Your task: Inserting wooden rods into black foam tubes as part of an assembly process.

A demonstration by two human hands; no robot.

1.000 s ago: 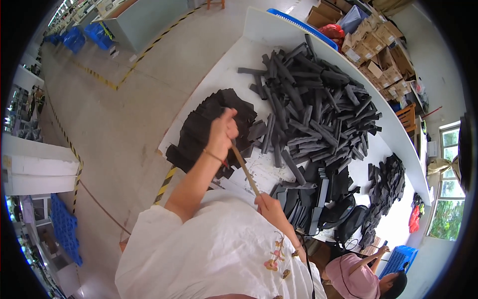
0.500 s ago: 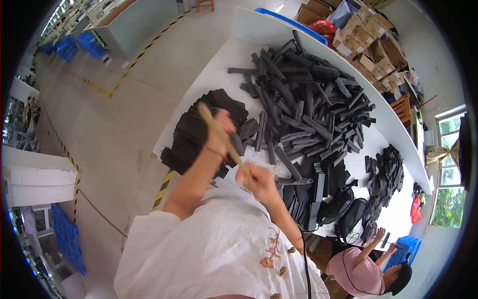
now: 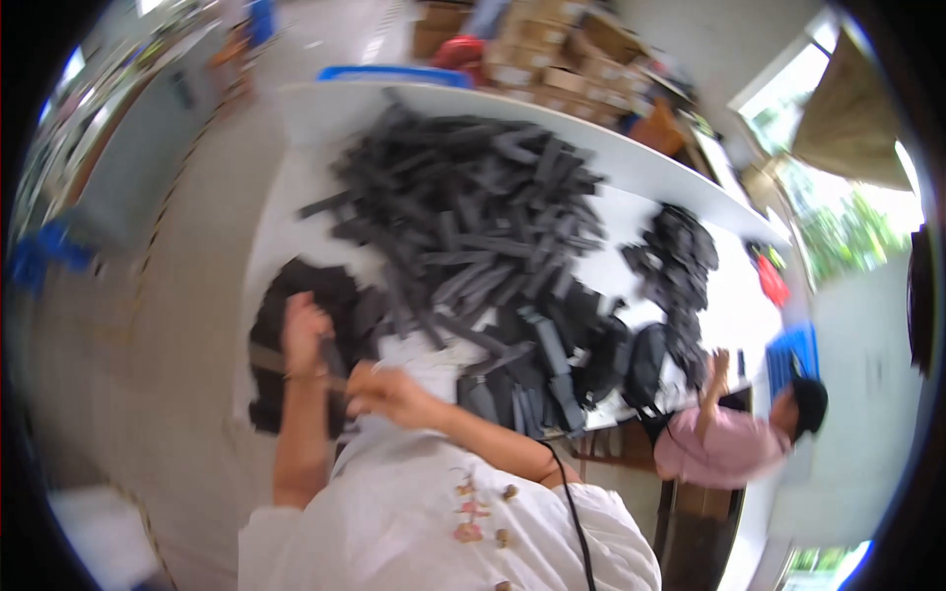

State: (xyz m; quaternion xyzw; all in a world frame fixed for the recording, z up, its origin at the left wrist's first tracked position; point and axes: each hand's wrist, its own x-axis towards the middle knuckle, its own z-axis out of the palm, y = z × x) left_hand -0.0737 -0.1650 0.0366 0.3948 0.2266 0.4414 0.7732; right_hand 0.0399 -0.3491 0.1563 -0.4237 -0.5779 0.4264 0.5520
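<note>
My right hand point(image 3: 389, 396) is closed around one end of a thin wooden stick point(image 3: 268, 357), which runs leftward past my left forearm over a stack of black cloth pieces point(image 3: 271, 402). Above that stack my left hand point(image 3: 307, 330) has its fingers curled. A dark grey strip point(image 3: 331, 357) shows against its palm side and seems held there, though motion blurs it. Beyond my hands lies a big heap of dark grey, tube-like strips point(image 3: 473, 197). All of these rest on a white table point(image 3: 281, 212).
To the right are black bags point(image 3: 645, 364), flat black pieces point(image 3: 532, 374) and another dark heap point(image 3: 680, 256). A co-worker in a pink top point(image 3: 724, 448) sits at the right beside a blue crate point(image 3: 793, 355). Cardboard boxes point(image 3: 552, 59) stand behind the table's raised edge.
The view has swung, so the table sits further left. The stick has turned from steeply slanted in front of my left forearm to nearly level, passing behind it.
</note>
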